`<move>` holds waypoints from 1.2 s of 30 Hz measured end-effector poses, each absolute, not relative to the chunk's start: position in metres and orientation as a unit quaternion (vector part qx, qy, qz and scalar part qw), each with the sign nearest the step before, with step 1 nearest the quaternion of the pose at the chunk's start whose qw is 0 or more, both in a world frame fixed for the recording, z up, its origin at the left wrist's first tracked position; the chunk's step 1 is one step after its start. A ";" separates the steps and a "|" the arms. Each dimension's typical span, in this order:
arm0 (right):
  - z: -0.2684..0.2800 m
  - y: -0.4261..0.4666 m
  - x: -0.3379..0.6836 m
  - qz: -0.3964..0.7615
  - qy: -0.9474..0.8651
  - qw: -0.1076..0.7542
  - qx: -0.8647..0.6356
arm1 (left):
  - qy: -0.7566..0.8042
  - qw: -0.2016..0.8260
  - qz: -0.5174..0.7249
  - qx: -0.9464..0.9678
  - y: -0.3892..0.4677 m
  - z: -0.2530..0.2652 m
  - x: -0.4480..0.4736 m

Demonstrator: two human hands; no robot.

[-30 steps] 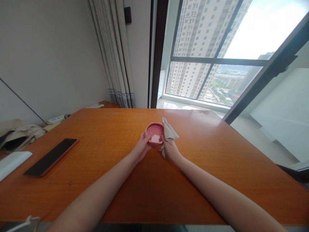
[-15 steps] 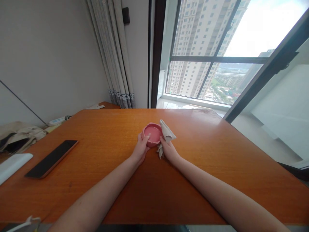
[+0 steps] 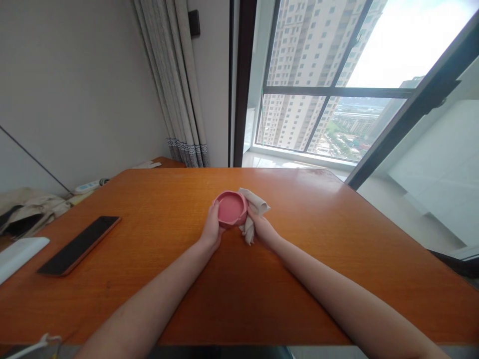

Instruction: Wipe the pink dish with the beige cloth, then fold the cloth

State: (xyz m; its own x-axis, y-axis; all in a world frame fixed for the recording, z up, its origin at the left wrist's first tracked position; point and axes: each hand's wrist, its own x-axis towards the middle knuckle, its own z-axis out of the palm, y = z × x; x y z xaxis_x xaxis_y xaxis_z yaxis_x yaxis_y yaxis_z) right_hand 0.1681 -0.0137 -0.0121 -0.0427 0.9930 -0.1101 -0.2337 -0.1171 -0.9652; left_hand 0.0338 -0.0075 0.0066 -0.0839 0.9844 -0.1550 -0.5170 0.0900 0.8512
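Observation:
A shallow pink bowl [image 3: 230,208] with a thick faceted rim is held over the middle of the table, its opening tilted toward me. My left hand [image 3: 211,225] grips its left side, thumb along the rim and fingers underneath. On the opposite side my right hand [image 3: 261,225] is closed on a pale grey cloth [image 3: 256,201], pressing it against the bowl's right outer wall. One end of the cloth sticks out above the hand and another hangs below. The right fingertips are partly hidden behind the bowl and cloth.
A dark phone-like slab [image 3: 80,246] lies on the wooden table [image 3: 318,279] at the left, beside a white object [image 3: 22,257]. Cloth bags [image 3: 35,209] and a power strip [image 3: 88,187] are past the left edge. A window [image 3: 333,89] stands beyond.
The bowl has shifted slightly left and turned in my hands. My left thumb has moved from inside the bowl to its rim. The cloth has swung left, against the bowl's side.

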 end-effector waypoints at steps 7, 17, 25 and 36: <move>-0.005 -0.009 0.172 0.629 -0.326 0.561 -0.428 | 0.490 0.615 0.520 0.333 0.000 0.004 0.025; -0.007 -0.014 0.160 0.717 -0.277 0.567 -0.297 | 0.415 0.613 0.619 0.262 0.000 0.007 0.027; -0.003 -0.007 0.171 0.687 -0.224 0.577 -0.379 | 0.486 0.662 0.490 0.294 -0.005 0.011 0.027; -0.009 -0.011 0.163 0.691 -0.240 0.591 -0.340 | 0.502 0.571 0.581 0.290 -0.001 0.007 0.024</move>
State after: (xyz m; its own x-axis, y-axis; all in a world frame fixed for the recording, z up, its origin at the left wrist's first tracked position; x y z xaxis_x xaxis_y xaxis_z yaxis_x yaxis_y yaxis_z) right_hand 0.1634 -0.0112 -0.0086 -0.0709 0.9797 -0.1876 -0.6535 -0.1877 -0.7333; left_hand 0.0235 -0.0011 0.0074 -0.1802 0.9549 -0.2360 -0.3722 0.1559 0.9150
